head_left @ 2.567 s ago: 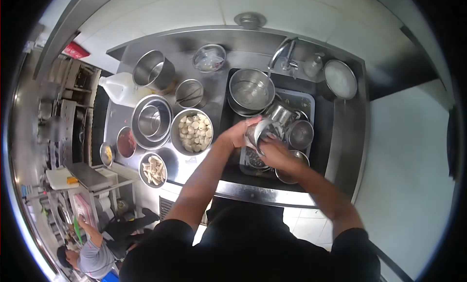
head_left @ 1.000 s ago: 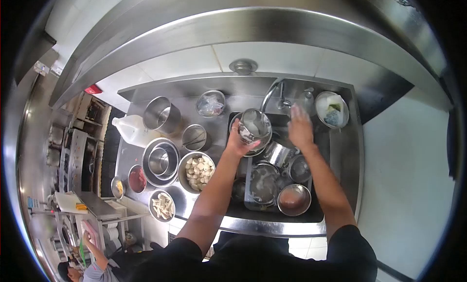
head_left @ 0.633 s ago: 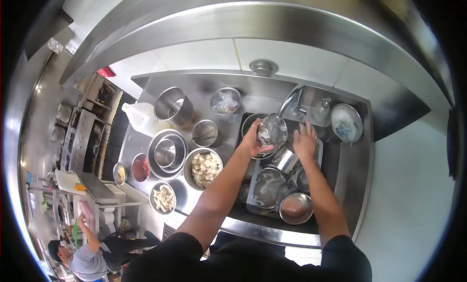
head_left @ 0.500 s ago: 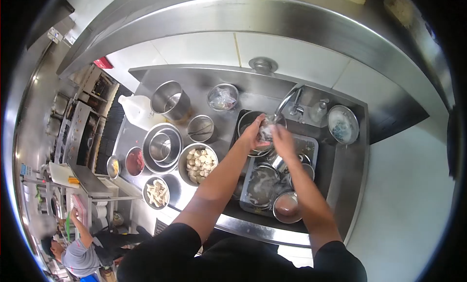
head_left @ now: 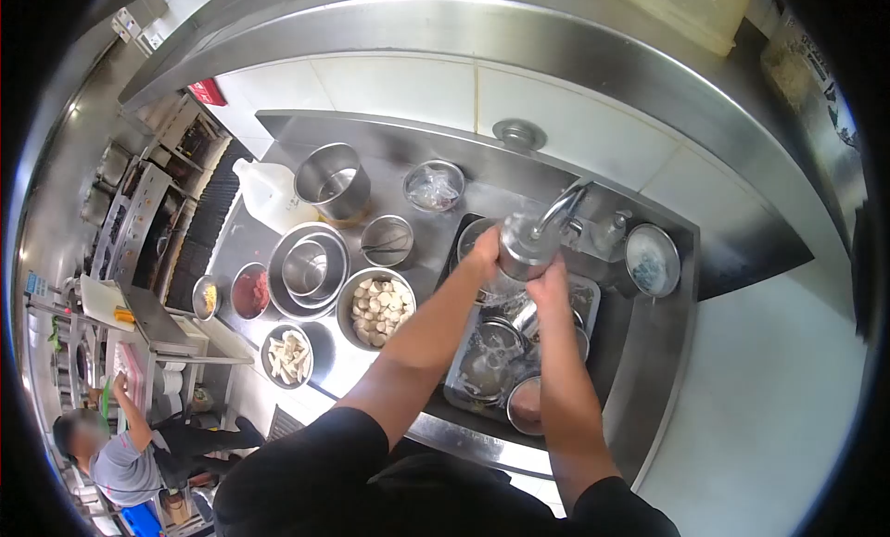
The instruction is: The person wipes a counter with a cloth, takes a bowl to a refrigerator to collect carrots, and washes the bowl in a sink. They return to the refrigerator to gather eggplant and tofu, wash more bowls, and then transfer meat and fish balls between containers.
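Overhead, looking down into a steel sink [head_left: 640, 370] right of centre. Left hand [head_left: 484, 252] and right hand [head_left: 549, 282] both closed around a small stainless steel cup [head_left: 525, 245], raised near the curved tap [head_left: 561, 206], above a tray [head_left: 464, 375] of stacked pots and bowls. Fingers wrapped around the cup's sides from opposite flanks. Cup round, shiny, dull grey, seemingly tipped with its base toward the camera. Probably light and rigid, wet and slippery, so best gripped around the wall. Left of centre, a bowl of pale round pieces [head_left: 375, 305], nested empty bowls [head_left: 308, 268], a white jug [head_left: 264, 192].
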`<state>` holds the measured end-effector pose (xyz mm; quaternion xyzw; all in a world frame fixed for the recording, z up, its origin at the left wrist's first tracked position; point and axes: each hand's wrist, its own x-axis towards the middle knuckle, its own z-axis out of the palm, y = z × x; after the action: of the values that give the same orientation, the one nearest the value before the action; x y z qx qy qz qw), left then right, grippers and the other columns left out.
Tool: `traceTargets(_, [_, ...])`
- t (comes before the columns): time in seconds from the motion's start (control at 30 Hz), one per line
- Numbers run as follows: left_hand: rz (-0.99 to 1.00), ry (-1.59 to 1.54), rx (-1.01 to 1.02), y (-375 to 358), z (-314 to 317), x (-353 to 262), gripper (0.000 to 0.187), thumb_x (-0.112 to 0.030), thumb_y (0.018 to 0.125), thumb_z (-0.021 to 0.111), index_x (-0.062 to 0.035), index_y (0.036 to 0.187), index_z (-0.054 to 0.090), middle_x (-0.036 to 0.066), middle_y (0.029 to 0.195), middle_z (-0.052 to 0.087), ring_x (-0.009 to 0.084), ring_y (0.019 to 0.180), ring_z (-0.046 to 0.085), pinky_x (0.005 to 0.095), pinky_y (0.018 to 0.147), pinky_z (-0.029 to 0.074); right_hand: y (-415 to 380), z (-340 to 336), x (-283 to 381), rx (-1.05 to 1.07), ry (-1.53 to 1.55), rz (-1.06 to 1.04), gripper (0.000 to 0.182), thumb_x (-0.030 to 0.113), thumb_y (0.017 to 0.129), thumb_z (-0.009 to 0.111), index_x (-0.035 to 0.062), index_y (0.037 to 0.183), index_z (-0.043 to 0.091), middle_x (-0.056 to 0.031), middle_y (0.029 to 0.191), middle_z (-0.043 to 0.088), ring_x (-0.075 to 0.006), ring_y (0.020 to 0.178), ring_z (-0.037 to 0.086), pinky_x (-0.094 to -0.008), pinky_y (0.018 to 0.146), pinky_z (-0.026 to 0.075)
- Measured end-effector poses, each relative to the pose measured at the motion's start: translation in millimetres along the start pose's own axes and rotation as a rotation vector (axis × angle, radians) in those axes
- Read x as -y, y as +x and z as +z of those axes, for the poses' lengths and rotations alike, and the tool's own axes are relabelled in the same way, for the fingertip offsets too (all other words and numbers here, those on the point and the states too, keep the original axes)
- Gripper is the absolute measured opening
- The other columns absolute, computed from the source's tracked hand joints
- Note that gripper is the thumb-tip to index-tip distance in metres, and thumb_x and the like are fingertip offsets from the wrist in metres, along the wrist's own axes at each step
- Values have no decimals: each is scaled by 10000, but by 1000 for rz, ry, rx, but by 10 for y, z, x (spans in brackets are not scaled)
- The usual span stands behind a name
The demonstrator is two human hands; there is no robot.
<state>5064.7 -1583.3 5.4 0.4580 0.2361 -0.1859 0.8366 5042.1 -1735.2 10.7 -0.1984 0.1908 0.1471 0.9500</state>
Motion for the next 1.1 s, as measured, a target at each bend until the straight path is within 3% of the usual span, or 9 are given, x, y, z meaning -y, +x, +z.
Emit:
traceTargets(0.13, [-208,539,291,197,35,-148,509,-494,989,543,-104,1303,632,122,1293,656,253,1097,661,496,897,537,-187,-5,258,-96,-349,46,288,298,1024,610,56,1162,684,-84,1032,731,-245,905,706,-403,788,571])
traceTargets(0.37, [-358,552,207,-537,448,-551,583,-545,981,487,-185,1440,469,118,1495,419,331,1373,408,620,965,517,-588,361,170,188,-1913,-1044,185,199,949,670,40,868,620,-116,717,627,-324,676,623,-450,627,463])
traceTargets(0.5, [-249,1111,299,-388,131,-673,569,-471,931,547,-182,1422,540,150,1381,591,293,1296,540,587,898,554,-678,459,148,509,-1763,-1085,126,165,903,687,74,985,660,-173,1007,661,-398,1016,606,-483,872,469])
traceTargets(0.53, [-170,1229,251,-561,188,-746,532,-404,920,558,-146,1384,583,182,1265,664,341,1198,625,553,968,532,-652,476,160,324,-1812,-1172,236,136,892,686,84,1120,659,-201,1131,635,-420,1117,564,-488,971,442])
traceTargets(0.63, [389,1659,338,-444,187,-626,533,-336,920,565,-129,1412,557,244,1264,648,408,1195,616,492,1057,483,-369,631,233,350,-2165,-1170,369,161,869,699,82,1224,638,-207,1000,658,-428,967,620,-498,888,505])
traceTargets(0.73, [328,1715,184,-673,408,-754,528,-270,931,550,-133,1440,529,276,1331,586,472,1201,573,461,1102,434,96,563,283,391,-2430,-817,383,240,898,693,61,1234,650,-177,845,662,-375,759,662,-492,706,553])
traceTargets(0.83, [555,1369,-130,-792,216,-727,542,-186,929,535,-100,1462,491,269,1426,504,469,1250,539,498,1101,427,126,634,458,124,-1739,-39,422,248,1003,578,88,1392,545,-196,1096,694,-334,793,719,-463,642,581])
traceTargets(0.97, [888,799,-507,-612,98,-28,578,-38,910,476,-37,1486,427,235,1424,489,419,1253,536,441,1114,411,80,176,-135,-208,-770,164,433,222,990,574,10,1365,525,-220,1157,645,-299,873,711,-401,611,606])
traceTargets(1.1, [385,-40,-335,-667,147,495,585,-23,915,467,-58,1497,423,201,1458,502,334,1325,512,405,1130,384,-150,92,-133,-159,-1128,-124,452,140,920,593,18,1350,530,-234,1250,612,-320,973,699,-436,645,607])
